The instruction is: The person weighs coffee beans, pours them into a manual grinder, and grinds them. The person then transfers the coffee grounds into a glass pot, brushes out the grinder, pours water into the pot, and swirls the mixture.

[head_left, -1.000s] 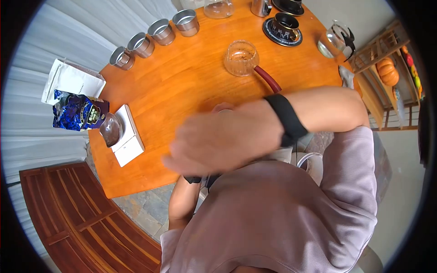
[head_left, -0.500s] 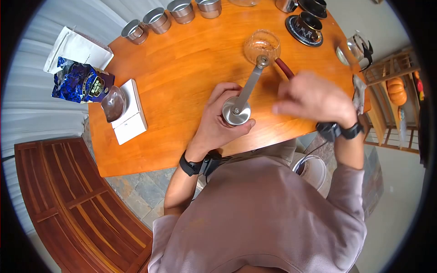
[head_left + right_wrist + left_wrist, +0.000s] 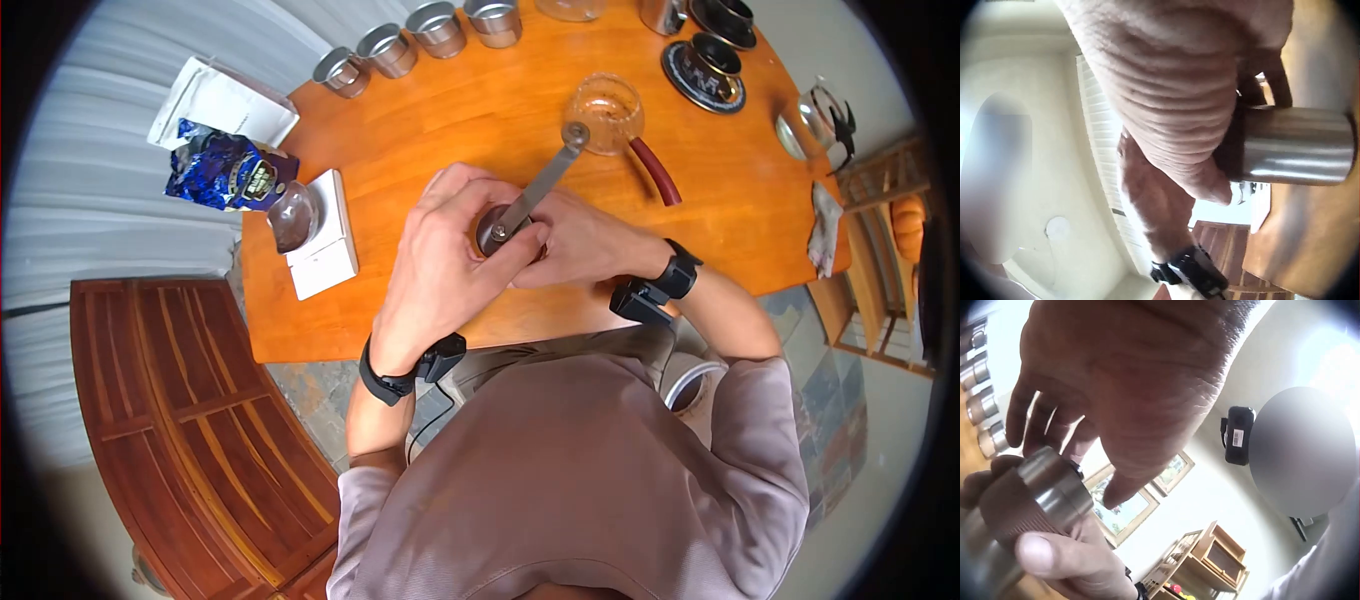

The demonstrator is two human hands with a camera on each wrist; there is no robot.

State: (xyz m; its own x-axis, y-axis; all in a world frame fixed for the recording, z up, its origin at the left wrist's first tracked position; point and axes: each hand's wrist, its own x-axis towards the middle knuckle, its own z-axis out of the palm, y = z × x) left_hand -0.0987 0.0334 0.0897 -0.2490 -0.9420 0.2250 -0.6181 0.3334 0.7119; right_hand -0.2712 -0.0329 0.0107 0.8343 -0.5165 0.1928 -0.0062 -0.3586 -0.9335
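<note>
The right hand (image 3: 590, 240) grips a metal grinder round its dark band, its thumb and fingers wrapped about it in the left wrist view. That view shows the steel upper part of the grinder (image 3: 1054, 487); its steel lower body (image 3: 1300, 145) shows in the right wrist view. The left hand (image 3: 440, 245) is around the grinder's top, its fingers spread and thumb apart from the steel in the left wrist view; whether it touches the grinder is unclear. A flat crank handle (image 3: 545, 182) slants up from the top, its knobbed end near a glass server.
The glass server (image 3: 606, 112) with a red handle stands beyond the hands. Metal cups (image 3: 436, 30) line the far edge. To the left are a blue bag (image 3: 228, 172), a white bag (image 3: 222, 105) and a white scale (image 3: 325, 240); at right, a dark cup on a saucer (image 3: 703, 75) and a cloth (image 3: 825, 228).
The right hand has come in from the right and taken hold of the grinder. The left hand, which held the grinder's body half a second ago, has loosened and moved around its top.
</note>
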